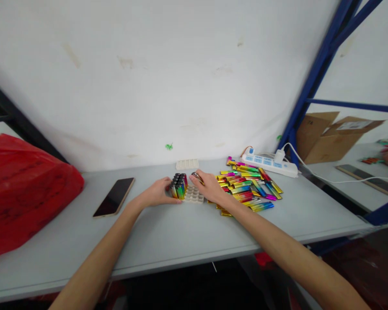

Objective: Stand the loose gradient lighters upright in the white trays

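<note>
Head view: a person's left hand cups the upright lighters at the left of a pale tray, half open, thumb along the near side and fingers at the left, apparently bracing the group against tipping rather than gripping it. The right hand, fingers pinched nearly closed, holds one lighter over the tray's rows of hollows, its metal end showing; the pinch appears to leave that end free. Loose lighters lie flat in a bright, overlapping pile on the table, just beside the right hand, seemingly for short reach. Behind the tray sits a second tray, near the wall. A phone and red bag lie off to the left, a power strip beyond the pile, apparently kept outside the working area.
</note>
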`<state>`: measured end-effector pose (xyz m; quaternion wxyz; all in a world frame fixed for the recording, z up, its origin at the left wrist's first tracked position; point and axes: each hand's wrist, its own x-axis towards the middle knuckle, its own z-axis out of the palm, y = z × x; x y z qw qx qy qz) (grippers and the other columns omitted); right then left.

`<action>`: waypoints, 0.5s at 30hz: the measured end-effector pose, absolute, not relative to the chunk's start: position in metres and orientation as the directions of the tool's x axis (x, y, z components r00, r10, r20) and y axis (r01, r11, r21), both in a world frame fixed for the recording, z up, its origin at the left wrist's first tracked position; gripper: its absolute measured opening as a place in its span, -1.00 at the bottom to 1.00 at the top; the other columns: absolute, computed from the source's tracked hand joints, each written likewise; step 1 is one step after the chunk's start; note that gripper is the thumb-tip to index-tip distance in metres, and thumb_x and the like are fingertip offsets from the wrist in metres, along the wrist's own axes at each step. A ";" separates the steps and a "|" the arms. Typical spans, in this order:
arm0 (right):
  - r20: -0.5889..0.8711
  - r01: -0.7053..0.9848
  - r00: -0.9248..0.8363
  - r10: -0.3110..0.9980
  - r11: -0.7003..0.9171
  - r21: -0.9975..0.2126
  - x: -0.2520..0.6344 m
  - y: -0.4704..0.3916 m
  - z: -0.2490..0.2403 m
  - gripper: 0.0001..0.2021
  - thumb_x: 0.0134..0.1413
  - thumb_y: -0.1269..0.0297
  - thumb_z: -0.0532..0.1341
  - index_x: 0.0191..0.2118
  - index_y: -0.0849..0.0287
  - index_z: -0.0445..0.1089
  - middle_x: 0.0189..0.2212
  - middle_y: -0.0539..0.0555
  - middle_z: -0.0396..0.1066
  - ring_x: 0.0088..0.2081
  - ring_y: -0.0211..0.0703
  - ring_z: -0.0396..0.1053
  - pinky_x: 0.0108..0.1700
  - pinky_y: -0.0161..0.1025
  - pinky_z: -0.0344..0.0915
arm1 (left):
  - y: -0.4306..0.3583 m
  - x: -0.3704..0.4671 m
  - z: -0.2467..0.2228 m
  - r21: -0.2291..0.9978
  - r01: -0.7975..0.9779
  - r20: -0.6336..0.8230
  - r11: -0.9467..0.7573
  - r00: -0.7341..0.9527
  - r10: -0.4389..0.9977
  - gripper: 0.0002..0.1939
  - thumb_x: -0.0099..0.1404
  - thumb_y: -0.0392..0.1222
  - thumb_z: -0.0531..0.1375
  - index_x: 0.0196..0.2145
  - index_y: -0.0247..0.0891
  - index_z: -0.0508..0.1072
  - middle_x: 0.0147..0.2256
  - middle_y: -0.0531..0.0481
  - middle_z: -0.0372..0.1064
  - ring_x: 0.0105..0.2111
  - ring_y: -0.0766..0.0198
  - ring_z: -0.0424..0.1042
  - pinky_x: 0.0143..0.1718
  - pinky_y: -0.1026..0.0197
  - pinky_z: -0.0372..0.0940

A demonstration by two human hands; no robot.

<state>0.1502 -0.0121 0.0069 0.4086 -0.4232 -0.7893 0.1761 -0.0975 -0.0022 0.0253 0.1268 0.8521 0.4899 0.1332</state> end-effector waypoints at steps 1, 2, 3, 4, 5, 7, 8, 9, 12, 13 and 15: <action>0.510 0.525 -0.328 0.795 0.602 -0.601 0.151 -0.011 0.006 -0.69 0.44 0.08 0.05 -0.34 0.11 0.25 -0.48 -0.07 0.27 -0.43 -0.24 0.18 -0.32 -0.28 0.05 | -0.002 -0.098 0.025 0.347 0.802 0.105 -0.485 0.481 0.870 -0.35 -0.05 0.38 0.40 -0.26 -0.25 0.54 -0.23 -0.11 0.49 -0.24 -0.01 0.49 -0.18 0.08 0.40; 0.526 0.530 -0.349 0.776 0.626 -0.572 0.152 -0.009 0.005 -0.71 0.46 0.10 0.04 -0.32 0.11 0.26 -0.42 -0.04 0.31 -0.37 -0.21 0.23 -0.27 -0.28 0.10 | -0.002 -0.098 0.025 0.348 0.803 0.106 -0.483 0.478 0.872 -0.35 -0.06 0.39 0.40 -0.26 -0.25 0.54 -0.23 -0.11 0.49 -0.24 -0.01 0.49 -0.17 0.07 0.40; 0.540 0.538 -0.368 0.757 0.647 -0.540 0.153 -0.008 0.004 -0.71 0.47 0.12 0.03 -0.30 0.12 0.27 -0.36 0.00 0.34 -0.31 -0.19 0.26 -0.22 -0.27 0.14 | -0.002 -0.098 0.025 0.350 0.803 0.107 -0.483 0.478 0.872 -0.34 -0.06 0.39 0.41 -0.26 -0.24 0.55 -0.23 -0.11 0.49 -0.24 -0.01 0.48 -0.16 0.06 0.41; 0.548 0.552 -0.380 0.745 0.658 -0.512 0.154 -0.007 0.004 -0.70 0.48 0.12 0.02 -0.30 0.12 0.28 -0.32 0.04 0.36 -0.26 -0.17 0.29 -0.16 -0.26 0.16 | -0.002 -0.098 0.024 0.354 0.800 0.107 -0.485 0.480 0.871 -0.34 -0.07 0.40 0.41 -0.26 -0.24 0.55 -0.22 -0.12 0.49 -0.24 -0.02 0.48 -0.14 0.06 0.41; 0.547 0.569 -0.388 0.742 0.659 -0.492 0.155 -0.007 0.004 -0.68 0.49 0.10 0.02 -0.31 0.12 0.29 -0.31 0.06 0.37 -0.24 -0.15 0.30 -0.14 -0.25 0.18 | -0.002 -0.099 0.024 0.359 0.796 0.108 -0.487 0.483 0.869 -0.34 -0.07 0.40 0.41 -0.25 -0.24 0.56 -0.21 -0.12 0.50 -0.22 -0.02 0.49 -0.13 0.05 0.41; 0.524 0.600 -0.386 0.759 0.638 -0.483 0.156 -0.007 0.005 -0.64 0.49 0.05 0.04 -0.34 0.12 0.31 -0.34 0.05 0.38 -0.26 -0.14 0.31 -0.15 -0.25 0.18 | -0.002 -0.099 0.024 0.371 0.788 0.106 -0.492 0.490 0.865 -0.33 -0.07 0.40 0.41 -0.23 -0.23 0.57 -0.20 -0.12 0.50 -0.21 -0.03 0.48 -0.12 0.05 0.41; 0.512 0.613 -0.373 0.774 0.620 -0.490 0.157 -0.007 0.006 -0.62 0.48 0.03 0.05 -0.35 0.12 0.30 -0.38 0.04 0.38 -0.30 -0.15 0.31 -0.18 -0.25 0.17 | -0.002 -0.099 0.025 0.374 0.785 0.103 -0.494 0.495 0.863 -0.33 -0.07 0.40 0.41 -0.24 -0.23 0.57 -0.20 -0.12 0.50 -0.21 -0.03 0.48 -0.11 0.05 0.41; 0.501 0.624 -0.357 0.788 0.601 -0.500 0.157 -0.007 0.007 -0.61 0.47 0.02 0.06 -0.37 0.12 0.30 -0.42 0.03 0.38 -0.34 -0.16 0.30 -0.21 -0.26 0.16 | -0.002 -0.100 0.025 0.376 0.783 0.100 -0.496 0.498 0.861 -0.34 -0.07 0.40 0.41 -0.24 -0.23 0.57 -0.20 -0.11 0.49 -0.21 -0.02 0.48 -0.12 0.06 0.41; 0.491 0.637 -0.340 0.802 0.580 -0.507 0.158 -0.006 0.007 -0.63 0.47 0.03 0.09 -0.36 0.14 0.31 -0.44 0.03 0.40 -0.37 -0.17 0.31 -0.24 -0.26 0.14 | -0.002 -0.100 0.024 0.377 0.775 0.092 -0.507 0.513 0.853 -0.33 -0.06 0.41 0.40 -0.24 -0.25 0.59 -0.18 -0.13 0.49 -0.19 -0.04 0.49 -0.13 0.07 0.41; 0.487 0.636 -0.361 0.795 0.592 -0.495 0.158 -0.004 0.006 -0.64 0.46 0.05 0.10 -0.35 0.15 0.32 -0.42 0.05 0.42 -0.36 -0.17 0.33 -0.24 -0.26 0.15 | -0.001 -0.101 0.024 0.378 0.773 0.091 -0.510 0.517 0.851 -0.32 -0.05 0.41 0.40 -0.23 -0.25 0.59 -0.17 -0.14 0.49 -0.18 -0.05 0.49 -0.13 0.07 0.41; 0.466 0.623 -0.438 0.769 0.633 -0.458 0.158 0.000 0.003 -0.71 0.45 0.12 0.14 -0.30 0.17 0.35 -0.36 0.08 0.45 -0.31 -0.15 0.36 -0.21 -0.26 0.17 | -0.001 -0.101 0.023 0.375 0.774 0.085 -0.510 0.519 0.850 -0.30 -0.05 0.43 0.39 -0.20 -0.25 0.60 -0.15 -0.15 0.49 -0.16 -0.06 0.49 -0.12 0.07 0.41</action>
